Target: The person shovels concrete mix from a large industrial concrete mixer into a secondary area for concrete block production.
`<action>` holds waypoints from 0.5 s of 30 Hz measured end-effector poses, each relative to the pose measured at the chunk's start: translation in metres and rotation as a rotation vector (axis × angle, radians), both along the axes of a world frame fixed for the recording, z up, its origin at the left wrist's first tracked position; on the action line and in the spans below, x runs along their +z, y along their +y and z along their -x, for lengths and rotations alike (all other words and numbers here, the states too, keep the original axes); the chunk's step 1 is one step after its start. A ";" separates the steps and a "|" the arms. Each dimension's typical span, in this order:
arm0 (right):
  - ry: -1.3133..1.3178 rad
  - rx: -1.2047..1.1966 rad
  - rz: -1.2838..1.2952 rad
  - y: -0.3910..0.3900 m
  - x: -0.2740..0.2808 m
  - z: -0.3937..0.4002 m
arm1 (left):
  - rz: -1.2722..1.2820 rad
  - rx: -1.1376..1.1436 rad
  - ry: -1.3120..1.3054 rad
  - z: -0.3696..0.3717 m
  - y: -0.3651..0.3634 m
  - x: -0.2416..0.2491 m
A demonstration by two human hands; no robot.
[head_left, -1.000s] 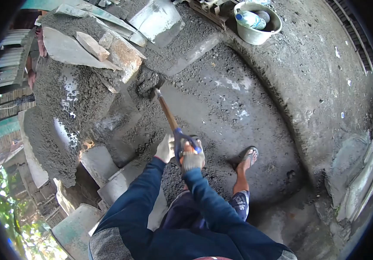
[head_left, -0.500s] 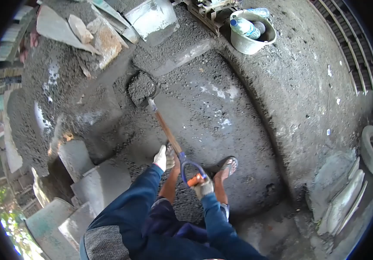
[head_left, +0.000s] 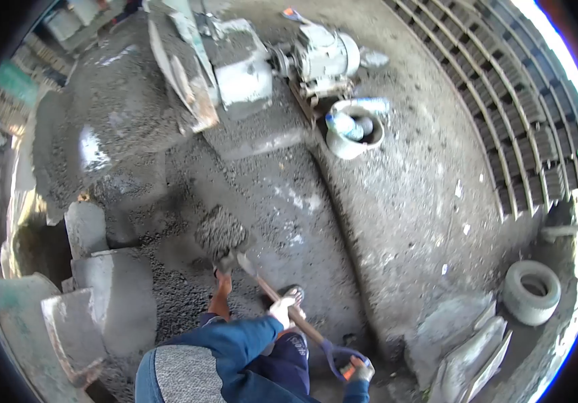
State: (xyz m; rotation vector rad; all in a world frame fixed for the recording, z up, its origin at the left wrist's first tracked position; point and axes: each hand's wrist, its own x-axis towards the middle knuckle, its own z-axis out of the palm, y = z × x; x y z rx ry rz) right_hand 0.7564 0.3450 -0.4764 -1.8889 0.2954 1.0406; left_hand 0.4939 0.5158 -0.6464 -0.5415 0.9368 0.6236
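Note:
A shovel (head_left: 272,293) with a wooden shaft slants across my front, its blade heaped with wet grey mortar mix (head_left: 220,232) by my forward foot. My left hand (head_left: 282,312), in a pale glove, is wrapped round the middle of the shaft. At the near end, my gloved right hand (head_left: 359,371) grips the orange bar of the blue D-handle (head_left: 336,356). The blade itself is mostly hidden under its load. Both feet stand on the grey, gritty floor, with a sandal showing near my left hand.
A grey bucket (head_left: 347,149) holding bottles stands beyond a motor-side ledge. The motor (head_left: 326,54) sits behind it. Bent metal sheets (head_left: 124,295) lie at left, near a pile of mix (head_left: 94,101). A tyre (head_left: 532,292) and slabs (head_left: 470,363) are at right.
The loaded shovel has been drawn back toward me, its handle swinging down and right. My left hand, loosely at the shaft before, is now closed on it. The view has shifted.

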 end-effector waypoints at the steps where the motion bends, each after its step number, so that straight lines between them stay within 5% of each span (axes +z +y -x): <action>1: -0.082 0.011 -0.032 -0.012 0.016 -0.028 | 0.136 0.058 -0.063 -0.009 -0.015 0.007; 2: -0.098 0.188 0.059 -0.003 0.044 -0.048 | 0.270 0.111 -0.130 -0.014 -0.013 0.027; 3: -0.048 0.384 0.148 -0.004 0.096 -0.074 | 0.118 0.108 0.006 -0.015 -0.010 0.046; 4: -0.079 0.380 0.081 -0.008 0.105 -0.096 | 0.039 0.235 -0.150 0.003 -0.006 0.031; 6: -0.114 0.432 0.062 0.002 0.111 -0.130 | 0.390 0.146 -0.011 0.023 0.031 0.063; 7: -0.131 0.468 0.058 0.011 0.115 -0.142 | 0.164 0.042 0.009 0.018 0.017 0.048; 8: -0.124 0.508 0.052 0.029 0.113 -0.146 | 0.129 0.182 -0.105 0.011 0.003 0.003; 11: -0.076 0.629 0.059 0.071 0.105 -0.147 | 0.181 0.260 -0.056 0.042 0.018 0.063; 12: -0.042 0.677 0.059 0.086 0.097 -0.139 | 0.160 0.265 0.161 0.054 0.043 0.139; 15: 0.084 0.832 0.063 0.138 0.051 -0.105 | -0.198 0.504 0.115 0.118 0.085 0.270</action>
